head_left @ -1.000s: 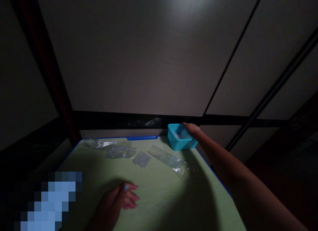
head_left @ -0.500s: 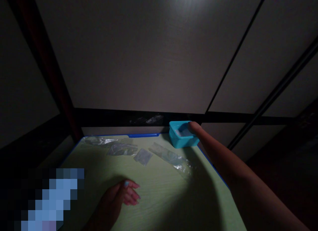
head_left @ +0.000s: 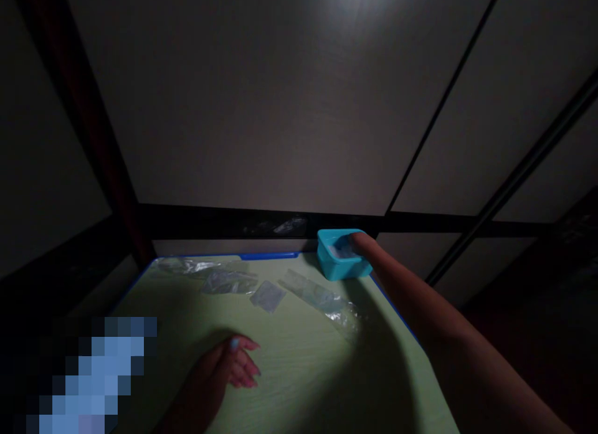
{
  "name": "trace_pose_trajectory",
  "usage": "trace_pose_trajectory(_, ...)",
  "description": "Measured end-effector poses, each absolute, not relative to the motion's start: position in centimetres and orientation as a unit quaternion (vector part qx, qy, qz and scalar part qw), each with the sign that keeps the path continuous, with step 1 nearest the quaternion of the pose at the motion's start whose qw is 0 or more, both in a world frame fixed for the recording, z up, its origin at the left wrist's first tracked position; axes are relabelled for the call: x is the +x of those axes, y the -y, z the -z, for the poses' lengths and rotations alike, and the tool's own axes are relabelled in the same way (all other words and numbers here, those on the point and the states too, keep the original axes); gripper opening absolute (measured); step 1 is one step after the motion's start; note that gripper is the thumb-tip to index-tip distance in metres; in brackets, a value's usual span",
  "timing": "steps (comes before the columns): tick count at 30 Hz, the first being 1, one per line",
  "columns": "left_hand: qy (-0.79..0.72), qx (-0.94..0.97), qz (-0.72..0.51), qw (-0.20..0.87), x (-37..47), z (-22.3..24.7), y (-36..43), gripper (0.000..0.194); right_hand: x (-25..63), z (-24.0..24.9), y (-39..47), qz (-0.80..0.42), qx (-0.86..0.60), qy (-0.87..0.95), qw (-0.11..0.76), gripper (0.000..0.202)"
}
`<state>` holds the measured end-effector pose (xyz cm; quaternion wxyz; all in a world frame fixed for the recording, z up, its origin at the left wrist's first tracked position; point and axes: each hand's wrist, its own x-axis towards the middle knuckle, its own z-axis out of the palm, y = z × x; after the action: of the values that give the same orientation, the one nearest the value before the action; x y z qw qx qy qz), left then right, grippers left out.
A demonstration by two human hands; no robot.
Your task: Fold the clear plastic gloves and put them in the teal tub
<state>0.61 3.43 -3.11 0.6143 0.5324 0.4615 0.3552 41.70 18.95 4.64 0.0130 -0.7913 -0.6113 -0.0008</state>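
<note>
My right hand (head_left: 361, 241) reaches into a turquoise plastic basket (head_left: 346, 269) at the far right corner of the table; its fingers are hidden inside. Some pale contents (head_left: 340, 251) show in the basket, too dim to name. Low over the near part of the table, my left hand (head_left: 238, 362) holds nothing, its fingers loosely curved and apart. Beyond it lies a small square clear packet (head_left: 268, 296). A long clear plastic bag (head_left: 317, 294) stretches to the right of that packet, and a crumpled clear bag (head_left: 228, 282) lies to its left.
The pale green table (head_left: 289, 372) has a blue edge with a blue handle-like strip (head_left: 269, 256) at the back. Another clear plastic wrapper (head_left: 187, 266) lies at the back left. Large cabinet panels (head_left: 261, 110) rise right behind the table. A blurred-out patch covers the lower left.
My right hand has dipped a little deeper and further left into the basket. My left hand has hardly moved. The bags and packet lie as before.
</note>
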Motion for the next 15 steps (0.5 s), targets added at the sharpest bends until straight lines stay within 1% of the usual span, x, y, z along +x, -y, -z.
trace_pose_trajectory(2,-0.458,0.526,-0.364,0.617,0.6,3.4,-3.5,0.083,41.4,-4.8,-18.8,0.025,-0.794,0.606,-0.04,0.031)
trace_pose_trajectory(6,-0.449,0.514,-0.374,0.627,0.6,3.8,-3.8,0.08,41.0,-5.5,-18.6,0.068,-0.793,0.6,-0.08,0.032)
trace_pose_trajectory(9,-0.439,0.513,-0.382,0.631,0.7,3.7,-3.6,0.077,40.8,-5.8,-18.4,0.079,-0.788,0.605,-0.088,0.031)
trace_pose_trajectory(12,-0.425,0.518,-0.39,0.631,1.0,3.3,-3.3,0.077,40.7,-5.8,-18.4,0.059,-0.793,0.6,-0.085,0.033)
trace_pose_trajectory(15,-0.419,0.519,-0.404,0.625,1.2,3.2,-3.1,0.072,41.0,-5.6,-18.9,0.028,-0.796,0.603,-0.051,0.033)
